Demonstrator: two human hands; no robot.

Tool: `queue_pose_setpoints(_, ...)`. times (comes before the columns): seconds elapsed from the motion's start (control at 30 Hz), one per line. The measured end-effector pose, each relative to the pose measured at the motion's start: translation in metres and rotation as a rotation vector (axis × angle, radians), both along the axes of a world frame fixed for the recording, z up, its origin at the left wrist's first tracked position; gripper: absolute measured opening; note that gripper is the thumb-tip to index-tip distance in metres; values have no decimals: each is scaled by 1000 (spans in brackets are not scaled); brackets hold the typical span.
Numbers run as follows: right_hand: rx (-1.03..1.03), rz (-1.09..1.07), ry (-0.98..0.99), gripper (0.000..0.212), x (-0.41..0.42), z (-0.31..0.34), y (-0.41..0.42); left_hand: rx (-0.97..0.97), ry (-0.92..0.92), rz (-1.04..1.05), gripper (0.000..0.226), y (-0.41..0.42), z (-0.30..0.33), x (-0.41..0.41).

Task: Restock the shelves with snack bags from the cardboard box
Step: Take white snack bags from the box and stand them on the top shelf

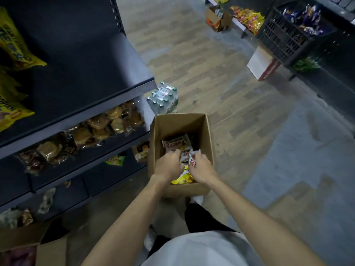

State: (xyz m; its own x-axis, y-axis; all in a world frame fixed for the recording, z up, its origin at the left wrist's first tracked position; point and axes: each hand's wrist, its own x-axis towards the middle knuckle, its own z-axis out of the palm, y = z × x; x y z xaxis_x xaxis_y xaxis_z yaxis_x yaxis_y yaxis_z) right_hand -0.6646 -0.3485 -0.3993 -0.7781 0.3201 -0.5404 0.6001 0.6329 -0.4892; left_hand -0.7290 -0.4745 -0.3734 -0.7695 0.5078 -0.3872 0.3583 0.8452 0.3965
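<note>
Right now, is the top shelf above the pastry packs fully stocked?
No. The top shelf is mostly bare dark surface, with only yellow bags at its far left end, while both hands reach into the cardboard box.

Very little print is reading clearly here. On the yellow bag (11,110) lying at the left edge of the upper shelf (80,77), dark capitals are showing that look like "POPCORN", though the first letters are running out of view. The white snack bag (192,159) in the right hand (201,169), inside the cardboard box (208,135), is carrying red and black lettering too blurred to make out. The label on the water bottle pack (163,96) is also staying illegible.
</note>
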Motion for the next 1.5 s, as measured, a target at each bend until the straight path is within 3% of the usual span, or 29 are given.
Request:
queue_pose_setpoints(0.1, -96, 47, -138, 52, -15, -24, 2, -109, -115, 91, 34, 13, -21, -2)
queue_pose_setpoints(0.3, -181, 5, -353, 67, -31, -60, 7, -172, -299, 249, 33, 22, -57, -14)
queue_pose_setpoints(0.47, -269, -285, -376, 87, -53, -115, 4, -161, -437, 295, 44, 37, -99, -46)
queue_pose_setpoints(0.6, -278, -485, -392, 90, -67, -163, 6, -179, -468, 315, 41, 49, -141, -81)
queue_pose_setpoints(0.7, -231, -536, -344, 86, -78, -199, 12, -58, -497, 548, 45, 66, -174, -98)
queue_pose_setpoints(0.9, 16, -456, -235, 84, -74, -244, 8, 225, -678, 1301, 80, 102, -275, -120)
queue_pose_setpoints(0.93, 50, -432, -226, 85, -73, -248, 8, 287, -736, 1367, 71, 107, -283, -124)
queue_pose_setpoints(1.0, 95, -389, -243, 88, -73, -254, 9, 407, -876, 1414, 27, 117, -293, -136)
queue_pose_setpoints(1.03, 125, -357, -257, 89, -72, -256, 9, 456, -909, 1456, 24, 122, -293, -142)
queue_pose_setpoints(1.1, 199, -296, -278, 88, -71, -259, 4, 494, -970, 1464, 39, 128, -290, -152)
queue_pose_setpoints(1.23, 306, -366, -352, 67, -92, -263, -2, 522, -897, 1511, 41, 125, -296, -151)
queue_pose_setpoints(1.3, 317, -441, -363, 52, -105, -259, -1, 565, -777, 1574, 20, 118, -282, -144)
queue_pose_setpoints(1.33, 318, -458, -350, 49, -108, -257, 0, 603, -692, 1602, 21, 114, -275, -140)
queue_pose_setpoints(1.4, 315, -466, -280, 49, -107, -250, 0, 684, -574, 1609, 38, 102, -256, -135)
queue_pose_setpoints(1.5, 268, -479, -108, 57, -93, -237, -5, 640, -506, 1443, 42, 82, -227, -124)
